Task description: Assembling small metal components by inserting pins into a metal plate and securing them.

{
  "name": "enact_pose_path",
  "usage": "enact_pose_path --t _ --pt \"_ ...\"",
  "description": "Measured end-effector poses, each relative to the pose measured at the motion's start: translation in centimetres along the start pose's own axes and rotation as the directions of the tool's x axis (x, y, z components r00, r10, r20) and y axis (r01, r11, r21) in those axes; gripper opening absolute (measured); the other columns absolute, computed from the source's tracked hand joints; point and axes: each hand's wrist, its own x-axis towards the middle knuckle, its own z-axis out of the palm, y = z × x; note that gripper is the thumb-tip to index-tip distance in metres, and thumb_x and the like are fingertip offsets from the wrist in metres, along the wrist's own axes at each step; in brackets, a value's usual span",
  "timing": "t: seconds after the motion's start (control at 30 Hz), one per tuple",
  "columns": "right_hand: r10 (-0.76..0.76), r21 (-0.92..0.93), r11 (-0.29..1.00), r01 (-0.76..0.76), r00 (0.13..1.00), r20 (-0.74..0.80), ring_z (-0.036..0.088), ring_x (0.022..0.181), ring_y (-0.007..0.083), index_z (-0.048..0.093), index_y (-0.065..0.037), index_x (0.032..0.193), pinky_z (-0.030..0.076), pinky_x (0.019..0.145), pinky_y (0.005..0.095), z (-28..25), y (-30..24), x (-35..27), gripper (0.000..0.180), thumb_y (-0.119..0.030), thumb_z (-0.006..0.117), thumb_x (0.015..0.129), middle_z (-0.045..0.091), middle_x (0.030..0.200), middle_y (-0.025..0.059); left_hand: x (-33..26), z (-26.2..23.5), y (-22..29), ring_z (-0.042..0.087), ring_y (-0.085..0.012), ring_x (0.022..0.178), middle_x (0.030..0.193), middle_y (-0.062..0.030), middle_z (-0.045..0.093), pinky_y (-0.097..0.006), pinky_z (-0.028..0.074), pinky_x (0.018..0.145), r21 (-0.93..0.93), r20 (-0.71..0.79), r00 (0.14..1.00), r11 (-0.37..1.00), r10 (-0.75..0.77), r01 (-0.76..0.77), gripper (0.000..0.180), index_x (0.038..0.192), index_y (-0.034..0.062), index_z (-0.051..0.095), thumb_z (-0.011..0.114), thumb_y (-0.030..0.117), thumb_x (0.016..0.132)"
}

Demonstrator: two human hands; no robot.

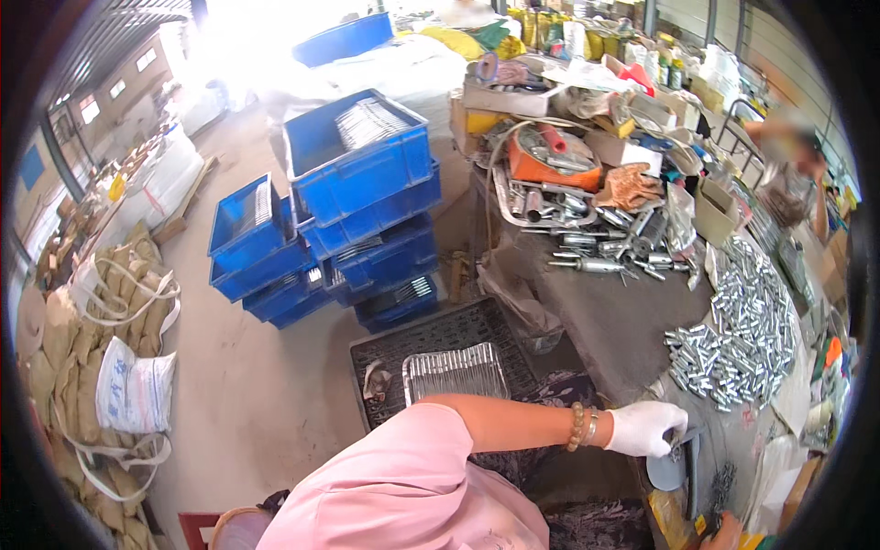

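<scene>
My left hand [649, 429], in a white glove, is at the right side of the workbench, its fingers curled together. What they hold, if anything, is hidden. Right beside it stands a grey metal fixture [692, 458] with an upright bar and a round grey disc [666, 469]. Only a bit of my right hand [724, 532] shows at the lower edge, close to the fixture's base; its fingers cannot be made out. Small dark pins [723, 486] lie in a pile between that hand and a large heap of shiny metal sleeves [738, 330].
Larger metal tubes [596, 247], an orange container [550, 163] and an orange glove [630, 186] crowd the bench's far part. Stacked blue crates [357, 174] stand left of it. A tray of metal rods [456, 371] rests on a black crate [522, 353]. Another person [788, 174] is at right.
</scene>
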Motion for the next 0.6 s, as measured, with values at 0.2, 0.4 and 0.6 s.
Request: enact_pose_path --t 0.2,0.4,0.6 --pt "0.025 0.051 0.998 -0.027 0.999 0.030 0.065 0.117 0.0464 0.068 -0.005 0.129 0.052 0.104 0.0553 -0.9 0.1 -0.7 0.046 -0.019 0.079 0.086 0.072 0.119 0.0251 -0.2 0.6 -0.4 0.069 -0.0403 0.107 0.108 -0.0198 0.068 -0.047 0.055 0.097 0.069 -0.037 0.997 0.996 0.067 -0.064 0.028 0.113 0.0034 0.071 0.068 0.015 0.087" --pt "0.346 0.683 0.707 -0.185 0.932 -0.106 0.070 0.106 0.0270 0.064 -0.002 0.123 0.055 0.090 0.0404 -3.8 -5.9 -1.9 0.041 -0.006 0.081 0.085 0.070 0.111 0.0140 -1.3 -1.6 0.2 0.068 -0.0369 0.105 0.107 -0.0151 0.069 -0.047 0.058 0.095 0.312 0.065 0.990 0.940 0.128 -0.142 0.022 0.111 0.0085 0.073 0.068 0.025 0.099" --pt "0.281 0.945 0.311 0.105 0.939 -0.197 0.067 0.089 0.0170 0.066 -0.002 0.104 0.056 0.077 0.0318 -5.5 -15.4 1.0 0.025 0.007 0.071 0.081 0.067 0.096 0.0059 -1.5 -2.9 1.5 0.068 -0.0320 0.097 0.100 -0.0124 0.068 -0.041 0.057 0.089 0.338 0.043 0.995 0.935 0.096 -0.104 0.011 0.104 0.0048 0.075 0.073 0.008 0.094"
